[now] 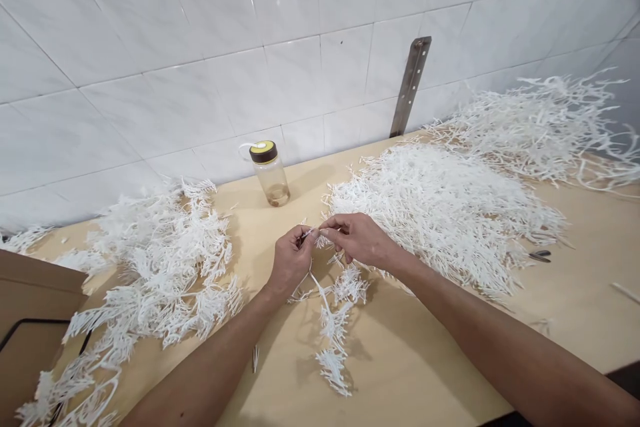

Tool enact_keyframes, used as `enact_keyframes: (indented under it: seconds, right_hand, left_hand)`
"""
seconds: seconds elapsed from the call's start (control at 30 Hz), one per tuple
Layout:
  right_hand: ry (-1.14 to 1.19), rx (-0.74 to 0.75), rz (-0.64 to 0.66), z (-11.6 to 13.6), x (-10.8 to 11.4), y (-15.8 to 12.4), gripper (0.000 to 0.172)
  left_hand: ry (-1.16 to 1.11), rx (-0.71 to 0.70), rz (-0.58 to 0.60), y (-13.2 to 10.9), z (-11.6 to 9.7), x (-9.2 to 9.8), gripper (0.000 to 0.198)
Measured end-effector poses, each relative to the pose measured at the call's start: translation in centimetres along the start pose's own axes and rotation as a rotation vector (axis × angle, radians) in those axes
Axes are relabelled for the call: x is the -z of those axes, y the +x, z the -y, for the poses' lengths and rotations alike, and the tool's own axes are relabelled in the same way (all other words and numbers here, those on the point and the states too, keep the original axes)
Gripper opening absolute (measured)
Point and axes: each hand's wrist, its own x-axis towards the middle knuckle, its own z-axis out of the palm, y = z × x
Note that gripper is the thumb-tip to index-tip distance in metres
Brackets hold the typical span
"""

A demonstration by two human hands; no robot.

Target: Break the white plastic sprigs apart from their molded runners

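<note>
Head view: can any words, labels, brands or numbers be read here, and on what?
No text can be read anywhere.
Bottle: the yellow-topped lid shows no legible print.
Box: plain brown, no print in view.
Bracket: bare metal.
Sprig, pinched by the left hand and right hand: plain white.

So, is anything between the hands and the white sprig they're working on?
Nothing visible. The left hand and right hand both pinch the sprig at its top end; the rest trails on the table. The left pile and right pile flank it, the bottle stands behind; none comes between.
</note>
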Motion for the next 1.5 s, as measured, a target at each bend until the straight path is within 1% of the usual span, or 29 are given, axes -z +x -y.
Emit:
enact_keyframes:
  seconds: [0.13, 0.33, 0.5, 0.6, 0.67, 0.73, 0.83, 0.93, 1.03, 1.1, 1.17, 1.27, 1.33, 1.43, 1.5]
  right_hand:
    - [0.02, -0.002, -0.024, 0.0, -0.1, 0.0, 0.017]
    - [0.159, -0.037, 0.019, -0.5, -0.3, 0.1, 0.024]
    - [0.163, -0.048, 0.009, -0.7, -0.7, 0.3, 0.015]
    - [0.063, -0.046, -0.07, -0.8, -1.0, 0.4, 0.007]
    - [-0.06, 0.01, -0.15, -0.9, -1.1, 0.4, 0.003]
    - [-0.181, 0.087, -0.207, -0.9, -1.1, 0.3, 0.006]
    - [-0.287, 0.179, -0.223, -0.9, -1.1, 0.2, 0.009]
    - [-0.327, 0.221, -0.215, -0.9, -0.9, 0.2, 0.008]
    - [-0.251, 0.186, -0.175, -0.9, -0.6, 0.1, 0.006]
    - [-0.114, 0.113, -0.111, -0.9, -0.3, 0.2, 0.007]
    - [0.031, 0.028, -0.026, -1.0, 0.0, 0.2, 0.009]
    - [0.143, -0.017, 0.057, -1.2, 0.3, 0.4, 0.01]
    - [0.172, -0.018, 0.059, -1.2, 0.3, 0.5, 0.008]
    - [0.197, -0.077, 0.036, -1.1, 0.2, 0.6, 0.006]
    - [0.186, -0.099, 0.036, -1.0, 0.3, 0.6, 0.008]
  left_hand:
    - [0.088, -0.069, -0.037, -0.2, 0.0, 0.0, 0.024]
    - [0.176, -0.134, -0.114, -0.3, 0.0, 0.3, 0.023]
    - [0.229, -0.178, -0.108, -0.2, -0.2, 0.2, 0.023]
    - [0.225, -0.131, -0.072, -0.3, -0.3, 0.1, 0.024]
    - [0.228, -0.107, -0.026, -0.3, -0.4, 0.0, 0.026]
    - [0.257, -0.105, 0.006, -0.3, -0.4, 0.0, 0.026]
    - [0.304, -0.108, 0.024, -0.2, -0.5, -0.1, 0.025]
    - [0.329, -0.125, 0.02, -0.2, -0.5, -0.1, 0.024]
    - [0.317, -0.118, -0.007, -0.2, -0.5, -0.2, 0.025]
    - [0.265, -0.086, -0.019, -0.2, -0.4, -0.2, 0.026]
    - [0.208, -0.052, -0.006, -0.2, -0.4, -0.2, 0.028]
    - [0.169, -0.026, 0.012, -0.1, -0.3, -0.1, 0.029]
    - [0.156, -0.021, 0.009, 0.0, -0.4, -0.2, 0.029]
    - [0.138, -0.02, -0.001, 0.0, -0.5, -0.2, 0.028]
    - [0.143, -0.022, -0.002, 0.1, -0.6, -0.2, 0.026]
